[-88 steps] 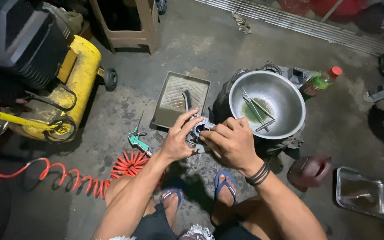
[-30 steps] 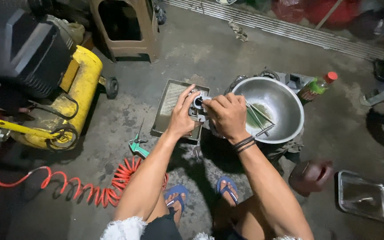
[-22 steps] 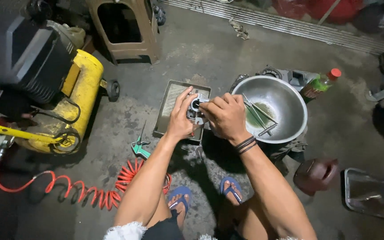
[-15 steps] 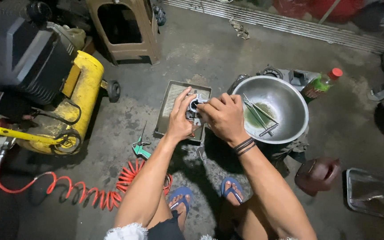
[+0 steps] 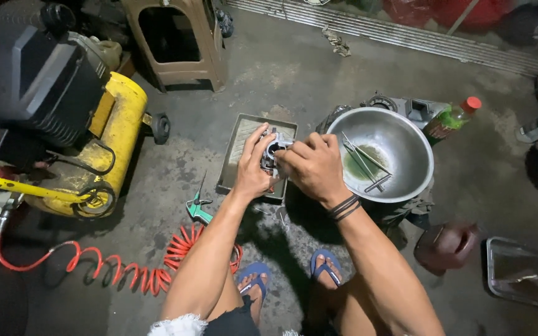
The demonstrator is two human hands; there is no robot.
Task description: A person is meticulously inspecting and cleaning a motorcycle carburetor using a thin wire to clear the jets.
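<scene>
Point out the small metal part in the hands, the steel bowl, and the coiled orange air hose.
Metal part point(image 5: 273, 151), head view, on its top.
Steel bowl point(image 5: 406, 134), head view, inner wall.
Orange air hose point(image 5: 185, 242), head view, the coils.

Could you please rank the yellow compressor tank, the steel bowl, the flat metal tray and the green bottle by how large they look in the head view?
1. Yellow compressor tank, largest.
2. Steel bowl.
3. Flat metal tray, partly hidden by the hands, so its place below the bowl is unsure.
4. Green bottle, smallest.

Yellow compressor, red coiled hose, steel bowl, green bottle.
</scene>
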